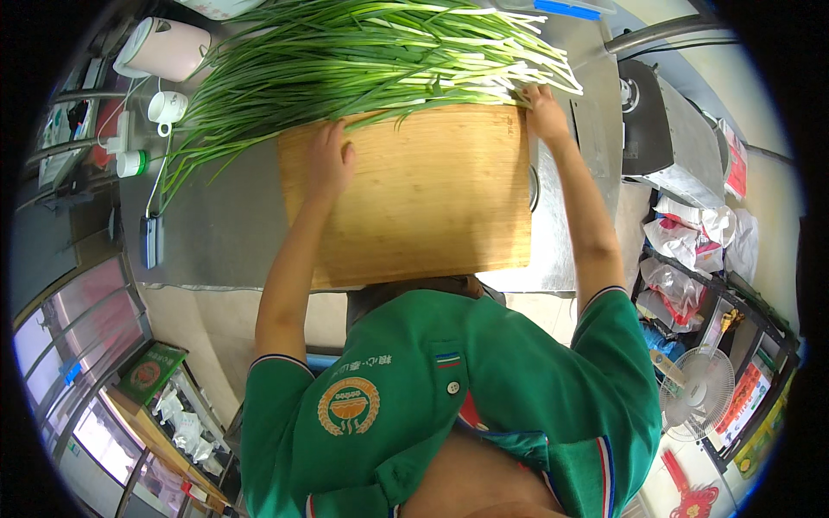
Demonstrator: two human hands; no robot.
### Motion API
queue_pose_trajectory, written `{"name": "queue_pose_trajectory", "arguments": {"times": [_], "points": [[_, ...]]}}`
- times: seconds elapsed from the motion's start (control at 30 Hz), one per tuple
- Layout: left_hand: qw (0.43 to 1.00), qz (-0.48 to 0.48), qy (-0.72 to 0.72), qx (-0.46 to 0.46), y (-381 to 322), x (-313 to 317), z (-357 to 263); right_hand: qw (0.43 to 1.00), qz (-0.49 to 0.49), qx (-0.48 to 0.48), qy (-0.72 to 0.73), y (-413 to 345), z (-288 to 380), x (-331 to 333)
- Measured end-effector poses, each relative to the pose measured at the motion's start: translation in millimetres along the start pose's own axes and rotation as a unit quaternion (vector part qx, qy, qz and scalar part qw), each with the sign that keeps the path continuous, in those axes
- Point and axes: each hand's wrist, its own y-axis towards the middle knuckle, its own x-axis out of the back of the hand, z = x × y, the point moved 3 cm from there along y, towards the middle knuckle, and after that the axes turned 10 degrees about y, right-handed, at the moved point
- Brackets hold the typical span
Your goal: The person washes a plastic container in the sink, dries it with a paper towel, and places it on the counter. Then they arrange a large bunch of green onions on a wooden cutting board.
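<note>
A wide bamboo cutting board (421, 194) lies before me on a stainless steel table (214, 226), its near edge close to my body. My left hand (330, 158) lies on the board's far left part, with the fingers hooked at its far edge. At the far right corner, my right hand (545, 116) grips the board, its fingertips close to the white stem ends. Beyond the board spreads a large heap of garlic chives (363, 65), green leaves to the left and pale stems to the right. A few leaves hang over the board's far edge.
On the left stand a pink appliance (171, 48), a white mug (168, 107), a small green-lidded jar (131, 163) and a phone (149, 243) on a cable. A metal-cased machine (680, 136) is at the right, above shelves with plastic bags (680, 239) and a fan (696, 394).
</note>
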Motion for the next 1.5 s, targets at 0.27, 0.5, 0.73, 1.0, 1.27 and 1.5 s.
{"name": "queue_pose_trajectory", "arguments": {"times": [0.27,0.5,0.73,1.0,1.27,1.5], "points": [[0.96,-0.017,0.28,0.006,0.9,39.3,128.7,0.948,-0.082,0.238,-0.197,54.4,96.6,165.1],[0.929,0.092,0.346,-0.092,34.8,84.7,134.1,0.943,-0.145,0.287,-0.089,2.3,225.6,320.7],[0.94,-0.138,0.308,-0.041,34.5,290.8,71.6,0.954,0.041,0.224,0.192,-70.9,177.2,162.7],[0.991,-0.096,-0.043,-0.083,-20.3,179.5,-9.3,0.928,0.076,0.193,0.309,-50.9,126.4,20.3],[0.961,0.096,-0.015,-0.26,-87.2,-12.9,-130.6,0.978,-0.031,0.176,-0.107,46.7,75.1,-5.6],[0.954,0.062,0.027,-0.291,-114.3,-18.4,-108.0,0.981,-0.036,0.191,0.013,2.7,151.5,89.6]]}}
